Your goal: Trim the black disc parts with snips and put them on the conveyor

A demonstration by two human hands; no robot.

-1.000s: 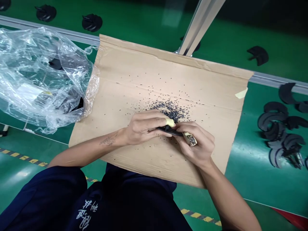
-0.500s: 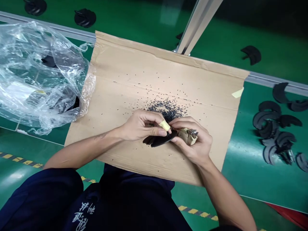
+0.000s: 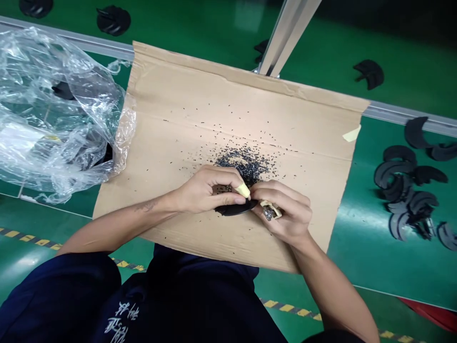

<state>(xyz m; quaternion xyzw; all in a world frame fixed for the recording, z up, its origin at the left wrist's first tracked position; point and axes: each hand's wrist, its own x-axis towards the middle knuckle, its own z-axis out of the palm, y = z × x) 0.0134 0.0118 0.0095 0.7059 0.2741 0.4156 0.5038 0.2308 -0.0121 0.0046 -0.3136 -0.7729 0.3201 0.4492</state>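
My left hand [image 3: 209, 190], with yellow tape round a fingertip, is closed on a dark, curved, thin black part [image 3: 233, 208] over the cardboard. My right hand [image 3: 287, 209] is curled round what looks like small pliers [image 3: 270, 211] wrapped in yellowish tape, their metal end showing by the palm. Its fingertips meet those of my left hand at the part's right end; whether they also grip the part is hidden. Just beyond the hands lies a heap of tiny black bits [image 3: 246, 164], scattered outward over the cardboard sheet [image 3: 171, 152].
A clear plastic bag [image 3: 64, 114] with dark parts lies at the left. Several curved black parts [image 3: 396, 169] are piled on the green surface [image 3: 364, 257] at the right. Further black parts [image 3: 113, 20] lie beyond a metal rail, and a metal post [image 3: 285, 38] rises at the back.
The black part has turned flatter, with more of it beneath my left fingers. My right hand has rolled inward, so the pliers' metal end now points down toward me. The view has shifted slightly.
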